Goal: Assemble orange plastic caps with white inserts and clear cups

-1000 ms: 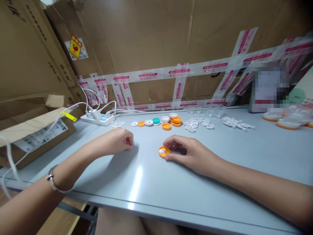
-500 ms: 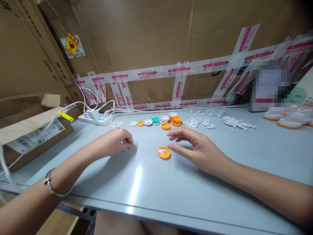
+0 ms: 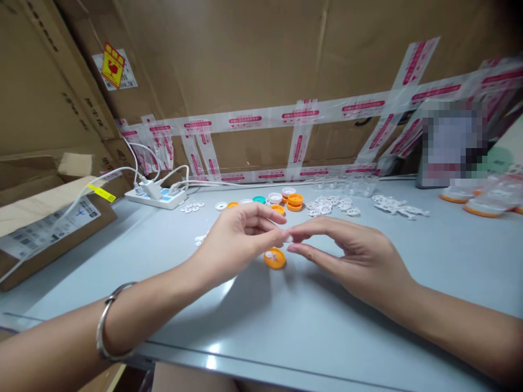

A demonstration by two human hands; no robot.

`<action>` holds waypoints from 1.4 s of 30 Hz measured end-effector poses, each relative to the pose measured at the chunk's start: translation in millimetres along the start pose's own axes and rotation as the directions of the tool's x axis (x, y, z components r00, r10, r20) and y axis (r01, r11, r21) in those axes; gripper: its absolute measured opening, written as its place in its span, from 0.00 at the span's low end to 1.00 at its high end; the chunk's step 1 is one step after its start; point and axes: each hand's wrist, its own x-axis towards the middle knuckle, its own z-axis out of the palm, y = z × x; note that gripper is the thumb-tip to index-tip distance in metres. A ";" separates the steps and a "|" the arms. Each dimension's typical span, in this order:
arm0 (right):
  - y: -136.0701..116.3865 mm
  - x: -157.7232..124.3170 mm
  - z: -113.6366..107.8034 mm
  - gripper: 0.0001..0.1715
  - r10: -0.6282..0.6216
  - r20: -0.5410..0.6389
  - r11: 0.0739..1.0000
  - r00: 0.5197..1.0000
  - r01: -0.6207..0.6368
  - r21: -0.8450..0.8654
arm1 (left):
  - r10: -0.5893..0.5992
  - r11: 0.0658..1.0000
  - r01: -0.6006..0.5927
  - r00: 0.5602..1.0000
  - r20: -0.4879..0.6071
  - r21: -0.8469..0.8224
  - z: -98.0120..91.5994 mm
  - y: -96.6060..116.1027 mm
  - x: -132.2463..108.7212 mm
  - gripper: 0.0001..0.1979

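Note:
Above the table's middle, my left hand (image 3: 241,234) pinches a small white plastic piece (image 3: 288,238) between thumb and fingers. My right hand (image 3: 351,247) meets it there, its thumb and index fingertip closing on the same piece from the right. The piece is mostly covered by the fingertips, so its exact shape is hidden. Just below both hands lies a round orange plastic disc (image 3: 275,263) with a raised rim. Small white parts (image 3: 270,254) rest on that disc. Partly behind my left hand are a few small white pieces (image 3: 199,240) on the table.
Behind the hands stand orange caps (image 3: 295,201), white rings and a teal cap (image 3: 259,200). White openwork parts (image 3: 327,205) lie right of them, with clear cups (image 3: 359,186) behind. A power strip (image 3: 157,198) and an opened carton (image 3: 53,223) occupy the left; a pixelated device (image 3: 449,144) stands right.
My left hand has come up from the table at left and moved right to my right hand, bringing the small white piece. My right hand's fingertips have closed in on it.

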 end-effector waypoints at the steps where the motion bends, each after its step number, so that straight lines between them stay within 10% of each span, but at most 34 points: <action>1: 0.0 -0.2 -0.5 0.07 0.016 -0.003 1.000 1.000 -0.016 -0.001 | -0.006 1.000 0.006 1.000 -0.007 -0.023 1.9 -0.4 0.7 0.10; 12: 11.7 1.9 2.3 0.07 0.265 0.326 0.964 0.908 -0.252 -0.082 | 0.077 0.794 -0.229 0.957 0.279 0.564 -31.4 -21.3 13.3 0.17; 42: 9.0 5.2 0.8 0.12 0.306 0.424 0.950 0.852 -0.249 -0.186 | 0.086 0.835 -0.224 0.955 0.282 0.503 -18.0 -43.9 13.9 0.09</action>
